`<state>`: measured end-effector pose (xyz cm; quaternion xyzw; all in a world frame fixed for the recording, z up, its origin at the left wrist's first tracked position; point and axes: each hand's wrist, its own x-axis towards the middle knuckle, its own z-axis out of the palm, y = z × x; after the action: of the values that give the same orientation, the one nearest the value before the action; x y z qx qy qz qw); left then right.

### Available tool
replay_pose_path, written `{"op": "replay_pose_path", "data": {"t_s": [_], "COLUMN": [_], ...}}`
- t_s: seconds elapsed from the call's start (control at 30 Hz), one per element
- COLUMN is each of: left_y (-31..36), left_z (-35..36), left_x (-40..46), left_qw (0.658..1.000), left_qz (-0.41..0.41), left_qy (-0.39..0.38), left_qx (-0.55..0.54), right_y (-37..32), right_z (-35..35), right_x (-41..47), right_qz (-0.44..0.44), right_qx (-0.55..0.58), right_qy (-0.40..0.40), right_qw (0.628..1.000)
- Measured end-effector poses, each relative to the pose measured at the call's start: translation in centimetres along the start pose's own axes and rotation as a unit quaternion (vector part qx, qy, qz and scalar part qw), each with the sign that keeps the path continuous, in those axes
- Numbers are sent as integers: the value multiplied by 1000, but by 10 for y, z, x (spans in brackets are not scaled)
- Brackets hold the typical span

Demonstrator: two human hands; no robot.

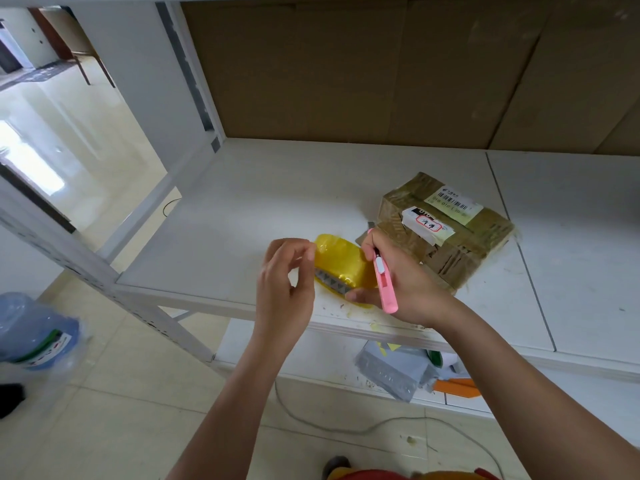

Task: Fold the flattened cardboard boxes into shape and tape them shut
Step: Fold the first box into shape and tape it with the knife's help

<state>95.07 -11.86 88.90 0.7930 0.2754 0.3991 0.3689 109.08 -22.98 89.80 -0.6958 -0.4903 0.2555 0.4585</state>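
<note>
A roll of yellow tape [341, 266] is held above the front of the white shelf [242, 216]. My right hand [405, 282] grips the roll from the right and also holds a pink utility knife [386, 285] against its palm. My left hand [289, 271] pinches at the roll's left edge with thumb and fingertips. A small taped cardboard box [446, 230] with printed labels stands on the shelf just behind my right hand.
Large flat cardboard sheets [346, 71] lean against the back of the shelf. The lower shelf holds grey plastic bags [391, 372] and an orange item [457, 388]. A blue water jug [34, 334] stands on the floor at left. A grey cable [346, 427] crosses the floor.
</note>
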Motion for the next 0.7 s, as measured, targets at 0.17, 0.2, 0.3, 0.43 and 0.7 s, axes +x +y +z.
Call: {"op": "replay_pose_path", "data": {"t_s": [0.17,0.2,0.3,0.43,0.7], "left_y": [4,5,7,7,-2], "left_z": [11,12,15,15,4], "left_x": [6,9,15,23,18], "left_qw": [997,997,999,996,997], "left_qz": [-79,-81,-50,25,-47], "left_qy": [1,1,1,-2,-48], "left_qx": [-13,-11,10,90,-34], "right_y": [0,0,0,-1,-5], "right_z": [1,1,1,1,-5], "right_x": [-1,-1,-1,-3,-4], "right_qz": [-9,-10,-8,-7,32], "right_qx": [-2,-9,-5,14,55], "right_qy": [-4,-3,-3,-18,-10], "right_qw": [1000,1000,1000,1000,998]}}
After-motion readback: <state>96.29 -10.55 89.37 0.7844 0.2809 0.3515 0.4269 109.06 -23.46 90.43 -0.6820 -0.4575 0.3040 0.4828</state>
